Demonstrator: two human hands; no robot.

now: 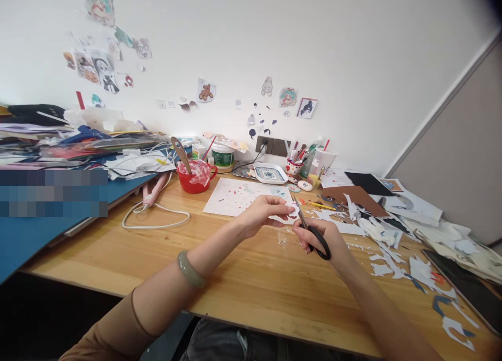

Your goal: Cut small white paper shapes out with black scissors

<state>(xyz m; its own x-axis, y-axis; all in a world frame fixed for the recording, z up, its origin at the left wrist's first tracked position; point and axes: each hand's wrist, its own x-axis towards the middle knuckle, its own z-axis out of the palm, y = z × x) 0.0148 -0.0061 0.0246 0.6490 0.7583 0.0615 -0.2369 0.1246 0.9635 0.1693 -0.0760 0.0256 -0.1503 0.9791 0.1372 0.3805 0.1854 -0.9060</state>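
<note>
My left hand point(263, 210) pinches a small white paper cutout point(293, 210) above the wooden table point(243, 277). A green bangle sits on that wrist. My right hand point(322, 236) grips black-handled scissors point(309, 229), whose blades point up and left at the cutout's edge. Just behind my hands lies a white sheet with small coloured prints point(239, 194).
A red cup point(195, 177) with a wooden spoon stands at the back, beside a white tub point(223, 156), a patterned dish point(270, 173) and a pen holder point(295, 165). Paper scraps point(396, 254) litter the right side. A blue board point(35, 230) and piled papers fill the left. A white cable point(157, 214) loops nearby.
</note>
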